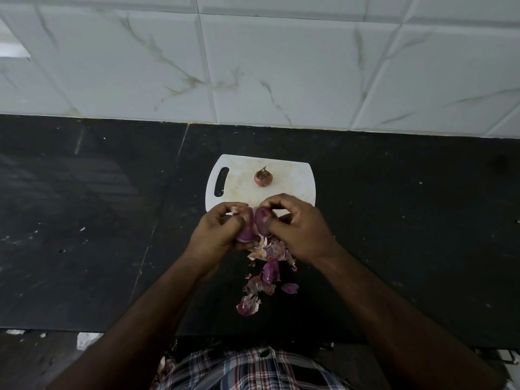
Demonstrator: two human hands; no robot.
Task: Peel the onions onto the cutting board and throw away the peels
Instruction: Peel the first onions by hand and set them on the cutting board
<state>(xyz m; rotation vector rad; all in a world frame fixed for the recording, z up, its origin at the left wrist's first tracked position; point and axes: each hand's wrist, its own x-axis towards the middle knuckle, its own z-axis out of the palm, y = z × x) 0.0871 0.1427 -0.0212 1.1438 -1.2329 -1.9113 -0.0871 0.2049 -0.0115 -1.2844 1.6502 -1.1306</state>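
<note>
In the head view, both hands met just in front of the near edge of the cutting board (292,178), above the black bench (394,220). The left hand (219,235) curled its fingers around a purple onion (245,230), probably to keep it steady. The right hand (298,229) gripped the other side of it (263,216), fingers bent over the top, seemingly to pull a layer of skin away. Whether this was one onion split open or two pieces, I could not tell.

The hands worked over the bench and not over the board, so the peels (267,266) lay in a loose trail on the bench, from below the hands toward the bench's near edge. They were not yet thrown away.

A second onion (263,177), with its dry skin on, sat alone near the far edge of the board, probably waiting for its turn.
</note>
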